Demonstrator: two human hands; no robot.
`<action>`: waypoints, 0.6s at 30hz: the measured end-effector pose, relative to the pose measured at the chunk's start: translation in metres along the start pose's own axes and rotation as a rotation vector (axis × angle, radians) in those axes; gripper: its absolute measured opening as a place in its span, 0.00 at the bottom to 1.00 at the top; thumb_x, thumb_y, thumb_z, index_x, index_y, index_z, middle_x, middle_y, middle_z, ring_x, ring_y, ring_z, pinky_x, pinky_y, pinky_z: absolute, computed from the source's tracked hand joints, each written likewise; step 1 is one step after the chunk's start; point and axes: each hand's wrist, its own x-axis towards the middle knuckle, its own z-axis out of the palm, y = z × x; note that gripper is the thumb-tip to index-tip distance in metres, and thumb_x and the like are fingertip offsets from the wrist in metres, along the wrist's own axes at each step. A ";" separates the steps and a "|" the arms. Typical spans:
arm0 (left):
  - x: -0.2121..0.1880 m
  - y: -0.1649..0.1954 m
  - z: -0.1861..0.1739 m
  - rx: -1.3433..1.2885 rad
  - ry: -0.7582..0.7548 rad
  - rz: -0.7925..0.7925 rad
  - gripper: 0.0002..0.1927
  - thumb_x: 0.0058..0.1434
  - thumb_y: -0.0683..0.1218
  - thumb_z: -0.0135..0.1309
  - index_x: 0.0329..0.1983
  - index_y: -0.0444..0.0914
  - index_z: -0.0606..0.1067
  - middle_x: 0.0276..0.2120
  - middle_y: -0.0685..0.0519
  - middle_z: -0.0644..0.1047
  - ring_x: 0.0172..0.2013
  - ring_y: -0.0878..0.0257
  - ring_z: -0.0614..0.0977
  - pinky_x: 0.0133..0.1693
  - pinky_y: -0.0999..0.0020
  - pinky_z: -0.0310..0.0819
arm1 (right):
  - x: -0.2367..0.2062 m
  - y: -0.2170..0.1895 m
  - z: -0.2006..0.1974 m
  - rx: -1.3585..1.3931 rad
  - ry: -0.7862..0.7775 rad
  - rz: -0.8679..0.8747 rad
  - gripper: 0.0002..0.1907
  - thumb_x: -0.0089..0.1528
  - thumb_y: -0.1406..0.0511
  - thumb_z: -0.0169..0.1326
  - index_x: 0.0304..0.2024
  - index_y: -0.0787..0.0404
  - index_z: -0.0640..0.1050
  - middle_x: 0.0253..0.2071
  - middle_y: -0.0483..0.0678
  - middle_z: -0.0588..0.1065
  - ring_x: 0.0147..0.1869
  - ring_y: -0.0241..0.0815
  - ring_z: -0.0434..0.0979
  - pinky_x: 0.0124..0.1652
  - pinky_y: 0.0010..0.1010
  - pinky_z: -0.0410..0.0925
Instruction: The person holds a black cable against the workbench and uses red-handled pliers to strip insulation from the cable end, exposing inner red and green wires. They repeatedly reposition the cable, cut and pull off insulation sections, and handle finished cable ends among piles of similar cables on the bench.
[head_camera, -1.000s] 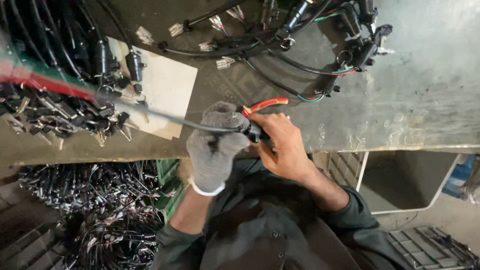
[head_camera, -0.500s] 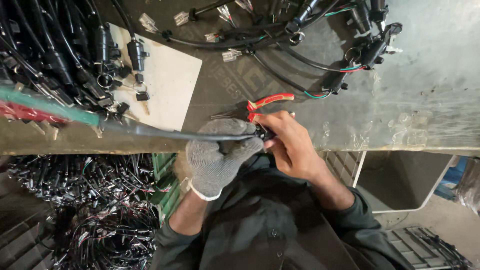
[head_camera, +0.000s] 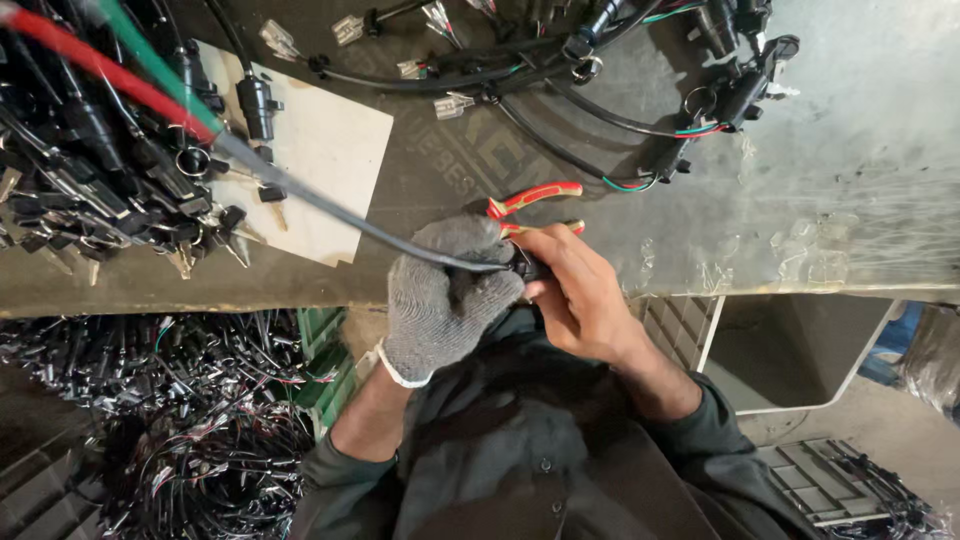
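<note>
My left hand (head_camera: 440, 300), in a grey knit glove, is closed around a black cable (head_camera: 330, 212) near its end. That cable runs up to the left, where red and green wires (head_camera: 110, 62) come out of its sheath. My bare right hand (head_camera: 585, 295) pinches the small black connector (head_camera: 530, 268) at the cable's near end, touching the glove. Both hands hover over the near edge of the workbench (head_camera: 860, 180). Red-handled pliers (head_camera: 535, 196) lie on the bench just beyond my right fingers, partly hidden by them.
A heap of black connectors and harnesses (head_camera: 90, 180) fills the bench's left end beside a pale board (head_camera: 330, 150). More wired cables (head_camera: 620, 120) lie along the far side. Below the bench are piles of wire harnesses (head_camera: 170, 420) and a green crate (head_camera: 325, 345).
The cable's far end with the red and green wires has swung upward and away across the bench. My hands stay together at the connector, shifted slightly toward me.
</note>
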 end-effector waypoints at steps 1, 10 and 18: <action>-0.001 -0.002 0.000 0.024 0.006 0.043 0.18 0.61 0.43 0.69 0.51 0.37 0.76 0.47 0.50 0.81 0.49 0.54 0.84 0.55 0.62 0.79 | 0.000 0.000 0.000 0.025 -0.017 0.037 0.24 0.61 0.80 0.54 0.60 0.68 0.70 0.43 0.56 0.72 0.43 0.55 0.74 0.45 0.37 0.69; 0.009 0.003 0.003 0.050 0.079 0.050 0.18 0.60 0.44 0.68 0.52 0.39 0.77 0.51 0.48 0.80 0.53 0.52 0.82 0.58 0.60 0.77 | 0.002 0.001 0.005 -0.128 0.049 -0.065 0.23 0.62 0.76 0.56 0.60 0.68 0.69 0.43 0.56 0.72 0.43 0.55 0.74 0.45 0.38 0.68; 0.013 0.023 0.004 -0.062 -0.052 -0.137 0.26 0.64 0.47 0.58 0.63 0.35 0.66 0.45 0.50 0.82 0.44 0.57 0.86 0.48 0.66 0.79 | -0.005 0.010 0.000 0.234 0.036 0.105 0.18 0.74 0.62 0.48 0.58 0.70 0.70 0.45 0.54 0.73 0.46 0.44 0.72 0.49 0.38 0.65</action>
